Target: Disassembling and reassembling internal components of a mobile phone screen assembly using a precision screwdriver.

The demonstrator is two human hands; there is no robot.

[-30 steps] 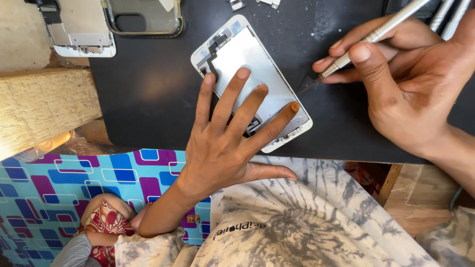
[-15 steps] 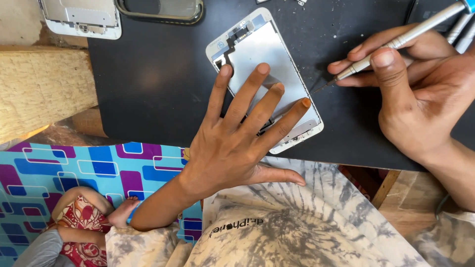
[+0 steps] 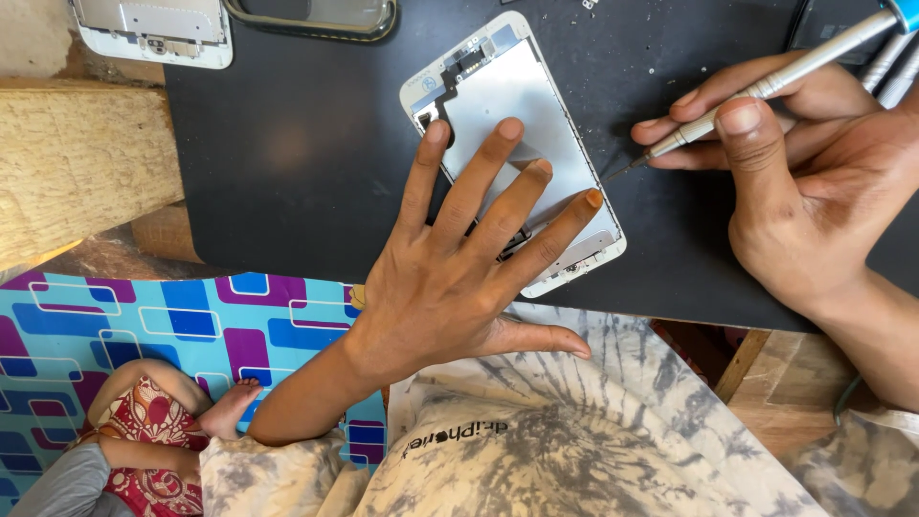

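Right now the left hand (image 3: 450,278) is lying flat, fingers spread wide, pressing down on the white phone screen assembly (image 3: 522,124), which is resting face-down on the black mat (image 3: 287,153). Beside it, the right hand (image 3: 814,201) is pinching a silver screwdriver (image 3: 766,91), its tip touching the assembly's right edge. Beyond the left fingertips, another phone frame (image 3: 153,29) and a clear case (image 3: 316,17) are lying.

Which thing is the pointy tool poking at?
Find the big black mat. In its middle, under the left hand, lies a white phone screen panel, silver back up. Its neighbours lie at the mat's top edge; only this one is pinned by spread fingers.
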